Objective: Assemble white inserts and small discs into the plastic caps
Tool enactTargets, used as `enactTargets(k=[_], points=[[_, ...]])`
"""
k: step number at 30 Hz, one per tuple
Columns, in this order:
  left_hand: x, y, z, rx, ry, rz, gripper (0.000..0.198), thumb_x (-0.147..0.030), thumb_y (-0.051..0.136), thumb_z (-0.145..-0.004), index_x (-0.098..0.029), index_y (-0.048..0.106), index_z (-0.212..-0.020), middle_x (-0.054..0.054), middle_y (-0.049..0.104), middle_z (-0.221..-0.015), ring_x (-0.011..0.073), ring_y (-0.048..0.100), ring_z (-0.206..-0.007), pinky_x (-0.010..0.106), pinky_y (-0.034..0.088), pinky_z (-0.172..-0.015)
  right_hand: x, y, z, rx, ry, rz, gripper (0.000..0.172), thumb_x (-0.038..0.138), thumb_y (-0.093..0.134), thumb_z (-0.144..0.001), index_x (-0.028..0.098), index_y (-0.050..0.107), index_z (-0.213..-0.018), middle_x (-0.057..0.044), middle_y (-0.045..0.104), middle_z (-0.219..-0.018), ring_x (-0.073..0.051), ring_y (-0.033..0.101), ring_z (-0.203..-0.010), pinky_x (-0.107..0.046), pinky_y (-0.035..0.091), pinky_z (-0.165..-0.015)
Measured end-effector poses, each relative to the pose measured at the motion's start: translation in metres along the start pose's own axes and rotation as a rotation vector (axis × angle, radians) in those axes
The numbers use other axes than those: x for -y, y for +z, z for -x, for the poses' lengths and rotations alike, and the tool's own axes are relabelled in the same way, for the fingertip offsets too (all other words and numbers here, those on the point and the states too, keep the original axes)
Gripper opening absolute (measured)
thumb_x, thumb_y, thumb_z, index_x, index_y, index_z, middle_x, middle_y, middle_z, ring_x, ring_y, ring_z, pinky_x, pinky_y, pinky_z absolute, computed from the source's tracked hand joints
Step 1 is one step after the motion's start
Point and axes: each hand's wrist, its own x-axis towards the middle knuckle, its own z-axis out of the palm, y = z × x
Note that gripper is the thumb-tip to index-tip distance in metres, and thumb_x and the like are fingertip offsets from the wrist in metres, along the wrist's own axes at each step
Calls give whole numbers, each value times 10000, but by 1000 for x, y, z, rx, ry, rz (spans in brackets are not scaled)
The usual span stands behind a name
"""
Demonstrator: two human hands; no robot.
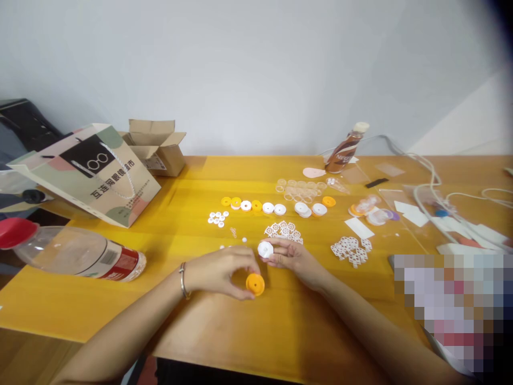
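My left hand (228, 272) pinches an orange round cup-like disc (255, 284) with a small hole at its middle, held above the table. Just beyond it, my right hand (294, 259) grips a white round disc (265, 249) with a scalloped rim between thumb and fingers. The two pieces are apart. Past my hands runs a row of white and yellow discs (256, 206). Small white caps (217, 218) lie to the left of centre, and white openwork pieces (284, 230) lie just behind my right hand. Clear plastic rings (300, 190) are grouped farther back.
At left are a large plastic bottle (80, 254) with a red cap, a paper bag (100, 176) and an open cardboard box (160, 152). A brown drink bottle (345, 149) stands at the back right. White cables (428, 176) and more openwork pieces (350, 250) lie at right.
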Motion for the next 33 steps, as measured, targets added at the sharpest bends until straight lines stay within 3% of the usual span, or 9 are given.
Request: enactTargets(k=[5,9,11,15,17,20,25,29,33], points=[[0,28,-2,71,24,-264,231,-339,604,-675,-160,544,-807,27,557,-787,142,510,-696,243,404,-613,0,-1,1,10,-8,-3,421,287,643,-677,203,506,-1067,-62,648,-966,-162,622,-862,-375,432,-865],[0,32,-4,62,50,-240,314,-412,601,-677,-155,535,-844,34,561,-823,148,518,-728,251,417,-658,-1,-2,0,47,-29,10,426,284,630,-692,197,499,-1088,-61,639,-964,-157,615,-851,-373,438,-854],[0,27,-5,-1,24,-179,333,-438,574,-704,-157,534,-878,35,564,-845,145,520,-758,251,420,-689,-1,-3,0,60,-38,13,412,274,622,-701,200,503,-1088,-51,633,-965,-137,612,-825,-349,447,-838],[1,20,-7,-341,-178,-84,190,-303,422,-842,-163,536,-902,37,559,-829,121,513,-762,255,419,-694,-1,-3,0,78,-55,38,381,272,606,-714,213,531,-1083,-36,636,-946,-108,599,-758,-303,473,-774],[3,20,-9,-456,-257,-13,184,-261,402,-851,-165,529,-943,36,562,-821,114,517,-746,247,426,-664,-1,-3,-1,89,-70,75,363,276,597,-720,211,552,-1075,-28,644,-900,-98,588,-703,-285,482,-727],[8,26,-12,-444,-310,151,195,-281,447,-828,-166,523,-967,29,585,-807,101,532,-700,226,437,-617,-2,0,-1,85,-83,102,326,269,594,-723,207,581,-1043,-17,648,-855,-83,574,-650,-265,483,-689],[14,37,-17,-452,-385,331,200,-310,494,-798,-147,534,-908,32,609,-782,97,559,-694,222,454,-636,-4,6,0,89,-70,-18,278,264,603,-716,227,596,-992,-10,638,-923,-116,586,-819,-297,481,-774],[13,40,-19,-490,-368,290,168,-288,491,-801,-147,534,-881,27,602,-776,98,561,-704,223,457,-654,-3,11,0,44,-19,-56,200,293,607,-712,209,617,-894,1,649,-831,-110,606,-765,-294,489,-769],[8,40,-18,-548,-273,69,142,-254,467,-816,-153,535,-888,30,577,-788,105,538,-717,238,446,-668,-1,13,0,-73,-19,-64,167,316,612,-704,189,608,-811,16,644,-734,-91,605,-707,-277,486,-773]])
